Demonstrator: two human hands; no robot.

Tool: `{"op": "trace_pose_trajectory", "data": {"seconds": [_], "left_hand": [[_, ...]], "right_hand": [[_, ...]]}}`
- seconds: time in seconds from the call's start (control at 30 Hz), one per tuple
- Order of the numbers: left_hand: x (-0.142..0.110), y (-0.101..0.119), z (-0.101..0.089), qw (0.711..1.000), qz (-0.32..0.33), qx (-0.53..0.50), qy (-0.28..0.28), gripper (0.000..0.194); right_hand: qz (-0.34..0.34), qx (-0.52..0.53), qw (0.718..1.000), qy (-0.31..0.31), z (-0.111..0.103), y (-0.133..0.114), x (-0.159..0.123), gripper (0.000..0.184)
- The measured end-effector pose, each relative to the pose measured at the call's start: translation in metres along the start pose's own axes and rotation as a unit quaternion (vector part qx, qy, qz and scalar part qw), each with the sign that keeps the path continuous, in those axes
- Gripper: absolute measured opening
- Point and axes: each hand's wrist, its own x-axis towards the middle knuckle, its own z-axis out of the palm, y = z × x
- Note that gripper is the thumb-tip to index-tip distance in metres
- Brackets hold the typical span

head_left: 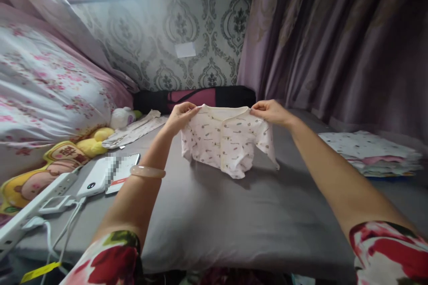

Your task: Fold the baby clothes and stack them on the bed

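Note:
A small white baby shirt [214, 138] with a printed pattern and yellowish trim hangs between my two hands over the grey sheet. My left hand [182, 116], with a pale bangle on the wrist, pinches its shoulder beside the neckline on the left. On the opposite shoulder, my right hand [270, 111] has the cloth gripped between thumb and fingers. The shirt's front faces me, and its lower hem droops close to the sheet. One sleeve dangles below my right hand.
Folded clothes [374, 153] are stacked at the right. To the left lie a power strip [36, 207] with cables, a white power bank [96, 178], a phone [125, 171], plush toys [95, 140] and a pale garment [137, 129]. A black-and-pink roll [194, 97] lies along the wall.

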Motion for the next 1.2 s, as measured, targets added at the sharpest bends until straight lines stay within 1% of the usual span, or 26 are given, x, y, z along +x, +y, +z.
{"op": "trace_pose_trajectory", "data": {"seconds": [0.13, 0.23, 0.37, 0.47, 0.53, 0.6, 0.63, 0.7, 0.73, 0.77, 0.8, 0.87, 0.93, 1.0, 1.07, 1.2], "left_hand": [[0.019, 0.042, -0.016, 0.998, 0.062, 0.034, 0.000, 0.035], [0.033, 0.063, -0.026, 0.993, 0.096, 0.072, 0.008, 0.030], [0.049, 0.076, -0.036, 0.985, 0.129, 0.118, 0.010, 0.021], [0.056, 0.084, -0.039, 0.979, 0.149, 0.136, 0.012, 0.017], [0.057, 0.088, -0.037, 0.979, 0.159, 0.125, 0.037, 0.017], [0.055, 0.087, -0.032, 0.981, 0.158, 0.081, 0.077, 0.019], [0.054, 0.084, -0.028, 0.984, 0.148, 0.058, 0.085, 0.021], [0.052, 0.070, -0.017, 0.991, 0.112, 0.038, 0.063, 0.024], [0.051, 0.062, -0.012, 0.994, 0.086, 0.050, 0.032, 0.025], [0.052, 0.053, -0.006, 0.996, 0.065, 0.065, 0.015, 0.026], [0.053, 0.044, -0.002, 0.996, 0.050, 0.076, 0.011, 0.027], [0.058, 0.029, 0.005, 0.996, 0.037, 0.080, 0.028, 0.029], [0.062, 0.022, 0.007, 0.996, 0.036, 0.065, 0.049, 0.033], [0.065, 0.021, 0.007, 0.997, 0.034, 0.044, 0.053, 0.037], [0.065, 0.023, 0.005, 0.998, 0.029, 0.022, 0.043, 0.040], [0.054, 0.036, -0.001, 1.000, 0.016, -0.011, 0.019, 0.041]], "right_hand": [[-0.029, -0.012, 0.999, 0.019, -0.028, -0.035, 0.011, 0.041], [-0.050, -0.030, 0.998, 0.035, -0.042, -0.054, 0.018, 0.038], [-0.061, -0.059, 0.996, 0.034, -0.055, -0.068, 0.027, 0.031], [-0.071, -0.073, 0.994, 0.027, -0.063, -0.075, 0.030, 0.029], [-0.090, -0.064, 0.993, 0.034, -0.066, -0.078, 0.030, 0.030], [-0.106, -0.044, 0.992, 0.052, -0.065, -0.074, 0.027, 0.033], [-0.104, -0.041, 0.992, 0.060, -0.062, -0.070, 0.026, 0.035], [-0.077, -0.078, 0.992, 0.065, -0.054, -0.056, 0.026, 0.036], [-0.058, -0.122, 0.989, 0.065, -0.050, -0.048, 0.027, 0.034], [-0.044, -0.167, 0.983, 0.065, -0.045, -0.040, 0.028, 0.032], [-0.040, -0.197, 0.977, 0.067, -0.041, -0.032, 0.030, 0.030], [-0.052, -0.214, 0.973, 0.067, -0.036, -0.020, 0.035, 0.031], [-0.071, -0.189, 0.977, 0.064, -0.035, -0.015, 0.037, 0.035], [-0.072, -0.164, 0.982, 0.060, -0.036, -0.015, 0.037, 0.036], [-0.059, -0.141, 0.987, 0.056, -0.039, -0.018, 0.034, 0.036], [-0.030, -0.094, 0.995, 0.028, -0.043, -0.025, 0.023, 0.035]]}}
